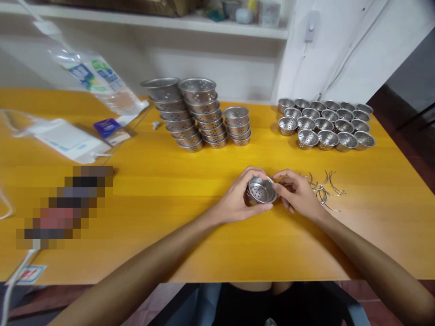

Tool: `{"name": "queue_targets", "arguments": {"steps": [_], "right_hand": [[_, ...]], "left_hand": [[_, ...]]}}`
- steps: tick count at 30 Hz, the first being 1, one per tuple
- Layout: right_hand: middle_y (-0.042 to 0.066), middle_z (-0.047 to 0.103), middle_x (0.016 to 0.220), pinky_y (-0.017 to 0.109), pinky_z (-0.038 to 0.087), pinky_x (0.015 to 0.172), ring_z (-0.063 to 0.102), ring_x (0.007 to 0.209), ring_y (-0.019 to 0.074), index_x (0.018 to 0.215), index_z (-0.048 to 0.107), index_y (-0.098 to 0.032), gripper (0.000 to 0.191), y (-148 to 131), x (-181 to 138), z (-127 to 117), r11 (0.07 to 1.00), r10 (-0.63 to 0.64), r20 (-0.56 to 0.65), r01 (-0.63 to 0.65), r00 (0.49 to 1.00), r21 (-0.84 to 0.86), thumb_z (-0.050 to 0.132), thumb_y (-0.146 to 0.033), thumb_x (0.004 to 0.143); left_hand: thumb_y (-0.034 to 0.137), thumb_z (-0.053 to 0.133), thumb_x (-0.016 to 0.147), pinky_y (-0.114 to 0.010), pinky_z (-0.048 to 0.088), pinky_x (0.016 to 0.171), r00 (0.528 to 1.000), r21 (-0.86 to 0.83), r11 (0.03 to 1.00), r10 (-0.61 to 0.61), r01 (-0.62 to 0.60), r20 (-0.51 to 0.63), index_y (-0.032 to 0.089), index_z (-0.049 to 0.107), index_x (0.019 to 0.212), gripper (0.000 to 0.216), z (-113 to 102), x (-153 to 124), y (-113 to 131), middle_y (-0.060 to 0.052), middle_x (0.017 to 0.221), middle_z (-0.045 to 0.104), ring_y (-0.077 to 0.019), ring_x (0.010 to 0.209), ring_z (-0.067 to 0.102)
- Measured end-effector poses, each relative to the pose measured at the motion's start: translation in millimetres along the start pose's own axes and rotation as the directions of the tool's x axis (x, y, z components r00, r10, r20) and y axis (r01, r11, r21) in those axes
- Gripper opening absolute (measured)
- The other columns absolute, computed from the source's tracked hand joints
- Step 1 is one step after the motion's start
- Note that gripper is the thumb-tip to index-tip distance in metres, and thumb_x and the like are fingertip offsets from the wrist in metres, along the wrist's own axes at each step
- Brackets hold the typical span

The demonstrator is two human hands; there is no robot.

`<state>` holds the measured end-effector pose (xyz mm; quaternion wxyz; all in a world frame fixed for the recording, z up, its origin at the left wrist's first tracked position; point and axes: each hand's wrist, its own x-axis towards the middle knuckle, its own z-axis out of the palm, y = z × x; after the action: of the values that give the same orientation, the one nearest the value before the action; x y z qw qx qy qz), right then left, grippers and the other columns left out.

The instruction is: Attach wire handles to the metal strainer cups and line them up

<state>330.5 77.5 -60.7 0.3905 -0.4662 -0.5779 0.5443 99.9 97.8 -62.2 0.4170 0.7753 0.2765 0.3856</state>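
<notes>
My left hand (234,199) is wrapped around a small perforated steel basket (261,192), its open top tilted up toward me above the table. On the basket's right side my right hand (299,194) pinches with thumb and forefinger at the rim. Whatever lies between those fingertips, if anything, is too small to make out. Just right of that hand, a loose heap of thin curved wires (321,192) lies on the yellow table (190,235), partly behind the fingers.
Tall stacks of perforated baskets (199,108) stand behind my hands, with a shorter stack (237,124) beside them. Several single baskets (324,124) sit in rows at back right. Leftward lie a plastic bottle (102,81), a white packet (70,140) and a pixelated area.
</notes>
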Motion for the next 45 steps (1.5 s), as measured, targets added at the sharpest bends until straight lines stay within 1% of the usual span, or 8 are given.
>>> {"name": "queue_targets", "arguments": {"steps": [4,7,12,18,34,38,42,45], "right_hand": [[-0.007,0.064,0.061,0.019,0.043,0.029,0.059,0.037,0.0126,0.101,0.056,-0.022,0.03,-6,-2,2,0.991,0.134,0.087,-0.135,0.987,0.008,0.074,-0.045,0.092],[-0.007,0.065,0.056,0.02,0.046,0.031,0.06,0.036,0.0147,0.096,0.052,-0.024,0.032,-9,5,0,0.99,0.118,0.062,-0.122,0.991,0.066,0.078,-0.04,0.086],[0.001,0.072,0.062,0.022,0.055,0.04,0.071,0.049,0.0187,0.089,0.052,-0.023,0.034,-15,45,-13,0.955,0.104,-0.249,-0.027,0.963,0.295,0.084,-0.031,0.079],[0.007,0.077,0.072,0.025,0.068,0.066,0.082,0.071,0.0218,0.086,0.049,-0.023,0.031,-18,92,-19,0.892,0.217,-0.489,0.031,0.845,0.451,0.078,-0.013,0.086],[0.005,0.077,0.081,0.03,0.071,0.073,0.082,0.081,0.0209,0.094,0.049,-0.023,0.022,-3,104,-20,0.844,0.274,-0.553,0.079,0.787,0.531,0.068,-0.013,0.098],[0.004,0.073,0.079,0.027,0.068,0.065,0.079,0.077,0.0189,0.092,0.049,-0.022,0.014,-3,96,-16,0.858,0.27,-0.564,0.07,0.78,0.508,0.06,-0.015,0.096],[0.0,0.068,0.077,0.02,0.048,0.044,0.063,0.055,0.0134,0.093,0.052,-0.023,0.012,-11,81,-2,0.909,0.195,-0.561,0.067,0.805,0.412,0.063,-0.018,0.09],[0.005,0.071,0.099,0.027,0.059,0.065,0.068,0.075,0.0161,0.105,0.062,-0.023,0.018,-30,85,13,0.985,-0.154,-0.484,0.173,0.861,-0.005,0.065,-0.016,0.088]], "left_hand": [[0.044,0.09,0.085,-0.05,0.053,0.11,1.0,0.05,0.999,0.009,-0.009,0.006,0.024,0.049,0.141,0.073,5,-3,-1,-0.013,0.134,0.06,-0.0307,0.123,0.064],[0.047,0.091,0.085,-0.056,0.046,0.122,0.999,0.069,0.998,0.015,-0.013,-0.028,0.026,0.042,0.152,0.086,10,-4,-6,-0.016,0.148,0.054,-0.0353,0.139,0.057],[0.04,0.07,0.103,-0.054,0.053,0.118,0.966,-0.005,0.999,-0.035,0.035,-0.258,0.028,0.028,0.161,0.073,12,-2,-28,-0.018,0.153,0.043,-0.0302,0.139,0.056],[0.025,0.068,0.099,-0.046,0.062,0.102,0.944,-0.001,0.994,-0.106,0.111,-0.313,0.027,0.042,0.146,0.054,10,0,-45,-0.013,0.14,0.045,-0.0234,0.119,0.065],[0.023,0.063,0.101,-0.05,0.058,0.11,0.954,0.101,0.98,-0.138,0.17,-0.266,0.024,0.044,0.142,0.045,8,-2,-34,-0.012,0.133,0.048,-0.0218,0.114,0.067],[0.022,0.064,0.1,-0.05,0.059,0.108,0.952,0.113,0.979,-0.131,0.167,-0.275,0.025,0.045,0.14,0.045,8,-2,-35,-0.01,0.13,0.049,-0.0219,0.112,0.068],[0.022,0.063,0.1,-0.049,0.06,0.107,0.948,0.092,0.982,-0.134,0.167,-0.289,0.025,0.046,0.139,0.042,9,-1,-35,-0.01,0.131,0.049,-0.0211,0.111,0.068],[0.02,0.062,0.1,-0.048,0.06,0.106,0.95,0.075,0.983,-0.143,0.17,-0.276,0.024,0.047,0.137,0.04,8,0,-35,-0.01,0.13,0.05,-0.0204,0.108,0.069]]}}
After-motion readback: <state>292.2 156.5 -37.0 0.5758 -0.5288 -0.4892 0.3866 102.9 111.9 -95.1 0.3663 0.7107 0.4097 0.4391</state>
